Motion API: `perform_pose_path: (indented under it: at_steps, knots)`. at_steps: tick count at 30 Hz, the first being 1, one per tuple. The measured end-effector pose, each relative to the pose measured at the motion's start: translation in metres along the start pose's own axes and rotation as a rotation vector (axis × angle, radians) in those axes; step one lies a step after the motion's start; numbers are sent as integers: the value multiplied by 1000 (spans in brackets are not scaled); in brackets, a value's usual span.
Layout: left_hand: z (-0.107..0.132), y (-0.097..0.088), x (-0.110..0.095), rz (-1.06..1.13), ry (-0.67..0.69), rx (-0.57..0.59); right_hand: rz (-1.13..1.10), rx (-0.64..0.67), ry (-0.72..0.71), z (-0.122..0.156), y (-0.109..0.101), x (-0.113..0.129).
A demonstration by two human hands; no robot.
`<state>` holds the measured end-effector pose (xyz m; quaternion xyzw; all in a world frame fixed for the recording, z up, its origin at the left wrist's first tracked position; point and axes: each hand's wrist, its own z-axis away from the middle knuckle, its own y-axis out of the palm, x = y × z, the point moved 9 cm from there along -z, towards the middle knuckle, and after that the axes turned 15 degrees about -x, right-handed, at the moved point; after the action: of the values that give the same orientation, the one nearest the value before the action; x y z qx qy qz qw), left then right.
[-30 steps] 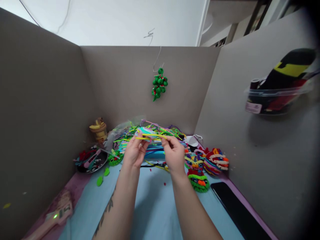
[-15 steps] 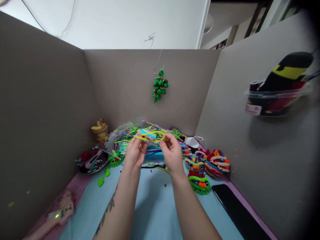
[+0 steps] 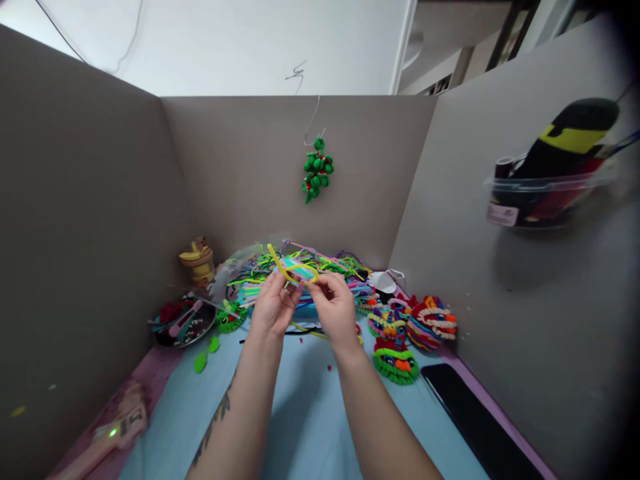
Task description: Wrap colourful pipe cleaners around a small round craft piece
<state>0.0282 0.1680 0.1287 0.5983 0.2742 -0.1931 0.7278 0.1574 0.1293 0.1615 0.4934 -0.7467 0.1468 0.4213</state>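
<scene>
Head view, and the right hand (image 3: 334, 310) has closed in on the left hand (image 3: 273, 308), the yellow strip (image 3: 278, 259) now kicking one end upward! Left fingers pinch the pastel piece (image 3: 299, 269), right fingertips the strip's bend, before the colourful pile (image 3: 345, 267); shaping seems under way.

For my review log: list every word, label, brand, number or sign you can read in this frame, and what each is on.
No text can be read.
Pale label on the clear container at right: too small and blurred to read.
Pink device with a green light, lower left: any markings are too blurred to read.
</scene>
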Motion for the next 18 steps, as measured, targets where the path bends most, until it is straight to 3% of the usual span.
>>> perform_pose_path:
  at_steps: [3,7,12,15,18]
  knots:
    - [0,-2,-2,-22,33,-28,121,-5,-77,-3,-3,5]
    - [-1,-5,-10,-56,159,-51,169,23,-45,-6,-4,-2]
    - [10,-5,-32,-214,494,-93,176,-90,-64,-2,-13,9]
    - [26,4,-37,-342,651,-56,65,0,-19,6,-2,17]
    - [33,8,-32,-395,692,-33,-10,37,-17,11,2,26]
